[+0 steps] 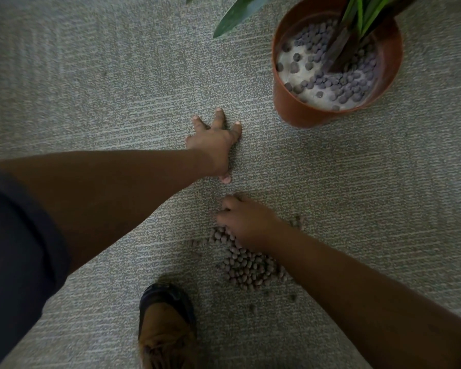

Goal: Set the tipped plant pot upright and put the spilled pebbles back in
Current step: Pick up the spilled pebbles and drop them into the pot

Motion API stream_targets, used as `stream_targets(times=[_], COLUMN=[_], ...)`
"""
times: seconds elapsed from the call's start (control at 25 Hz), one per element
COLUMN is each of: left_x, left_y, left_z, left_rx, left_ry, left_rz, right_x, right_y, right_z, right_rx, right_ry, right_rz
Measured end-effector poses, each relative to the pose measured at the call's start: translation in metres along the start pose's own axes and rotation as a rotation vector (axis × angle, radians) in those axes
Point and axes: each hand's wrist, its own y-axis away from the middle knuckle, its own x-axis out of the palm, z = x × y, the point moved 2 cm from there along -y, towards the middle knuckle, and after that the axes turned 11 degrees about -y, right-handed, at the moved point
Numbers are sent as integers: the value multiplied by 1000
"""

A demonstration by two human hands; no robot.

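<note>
my left hand lies spread, fingers straight, flat on the carpet at mid-frame, holding nothing. my right hand is just below it, fingers curled down into the top of the spilled pebbles; i can't tell whether it has any in its grasp. the hands are apart. the pile sits on the carpet at lower centre, with a few strays beside it. the pot already stands upright in the upper right of the frame, plant in it, its pale fill only partly covered with pebbles. so the righting looks done; most of the scooping, i judge, is left. my shoe is at the bottom.
</note>
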Motion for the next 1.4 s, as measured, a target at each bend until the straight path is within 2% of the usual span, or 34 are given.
stream_targets(times=[0.2, 0.32, 0.4, 0.52, 0.6, 0.68, 0.8, 0.92, 1.12, 1.4], left_x=[1, 2, 4, 6, 8, 9, 10, 10, 8, 8], left_y=[-2, -3, -4, -6, -8, -10, -11, -11, -10, -9], left_z=[0, 0, 1, 2, 2, 2, 3, 4, 3, 4], left_rx=[1, 2, 5, 7, 4, -3, 13, 22, 16, 19], left_ry=[8, 6, 6, 4, 4, -7, -21, -8, -25, -19], left_rz=[-5, -11, -19, -26, -24, -24, -32, -26, -21, -25], right_x=[-8, -18, -26, -44, -64, -92, -144, -184, -200, -200], right_y=[4, 7, 15, 26, 33, 40, 57, 68, 67, 66], right_z=[-12, -22, -28, -26, -21, -14, -8, -11, -15, -12], right_rx=[35, 132, 305, 444, 437, 349, 142, 124, 52, -13], right_ry=[-88, -323, -785, -1728, -2016, -2130, -2135, -2183, -2356, -2354], right_rz=[-66, -273, -467, -549, -605, -697, -976, -1175, -1097, -1092])
